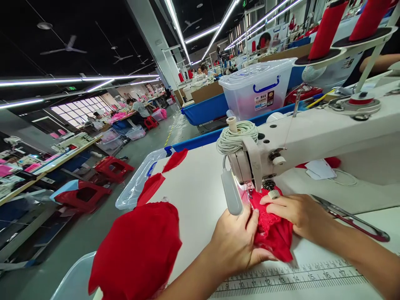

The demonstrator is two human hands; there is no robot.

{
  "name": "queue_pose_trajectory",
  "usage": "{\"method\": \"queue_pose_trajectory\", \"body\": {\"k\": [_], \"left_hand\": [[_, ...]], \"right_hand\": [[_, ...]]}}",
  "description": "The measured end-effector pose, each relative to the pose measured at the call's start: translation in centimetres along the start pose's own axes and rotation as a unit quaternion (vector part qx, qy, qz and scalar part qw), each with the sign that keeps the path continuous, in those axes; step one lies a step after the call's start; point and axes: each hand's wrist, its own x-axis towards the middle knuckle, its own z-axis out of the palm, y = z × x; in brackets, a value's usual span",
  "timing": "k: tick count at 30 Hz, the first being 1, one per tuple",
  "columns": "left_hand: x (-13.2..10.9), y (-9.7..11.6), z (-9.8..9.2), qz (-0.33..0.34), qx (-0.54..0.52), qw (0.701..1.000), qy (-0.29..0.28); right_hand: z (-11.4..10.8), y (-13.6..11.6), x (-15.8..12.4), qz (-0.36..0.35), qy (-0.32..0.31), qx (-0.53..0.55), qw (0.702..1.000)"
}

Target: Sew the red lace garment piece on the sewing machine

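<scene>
One camera is sitting on the person's head, and it is looking forward and down over the tabletop point(200, 177). It is seeing the hands point(234, 239) from close by, low in the picture, with the sewing machine point(315, 129) also near, on the right side. The view is tipping sideways, so the big pillar point(156, 37) is leaning, and it is reaching far across the room to the ceiling lights point(178, 27).

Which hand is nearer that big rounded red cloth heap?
Left. The left hand sits right of the red cloth heap, apart from it; the right hand is farther right.
</scene>
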Motion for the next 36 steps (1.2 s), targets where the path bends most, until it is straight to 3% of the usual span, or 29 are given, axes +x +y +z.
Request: {"method": "queue_pose_trajectory", "body": {"k": [12, 23, 36], "left_hand": [[-0.4, 0.3, 0.1, 0.000, 0.039, 0.999, 0.021], [-0.2, -0.1, 0.2, -0.009, 0.031, 0.999, 0.032], [-0.2, -0.7, -0.1, -0.016, 0.054, 0.998, 0.009]], "right_hand": [[0.9, 0.2, -0.5, 0.027, -0.013, 0.000, 1.000], [0.9, 0.0, -0.1, 0.031, 0.016, -0.028, 0.999], [0.8, 0.1, -0.2, 0.042, -0.002, -0.048, 0.998]]}}
